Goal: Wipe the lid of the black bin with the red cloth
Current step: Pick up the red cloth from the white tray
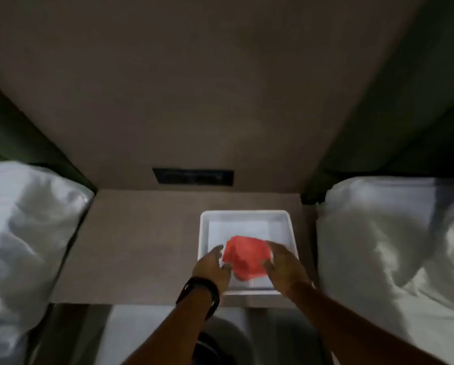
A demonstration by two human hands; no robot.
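Note:
A crumpled red cloth (243,255) lies in a white square tray (204,227) on the bedside table. My right hand (283,264) closes thumb and fingers on the cloth's right side. My left hand (212,267), with a black band on its wrist, has its fingers spread against the cloth's left edge. Low down between my forearms is a dark rounded shape (212,346) on the floor. It is blurred and partly hidden, so I cannot tell whether it is the black bin.
The brown bedside table (141,246) stands between two beds with white pillows, one on the left (23,233) and one on the right (394,246). A dark switch panel (193,176) is set in the wall behind the table.

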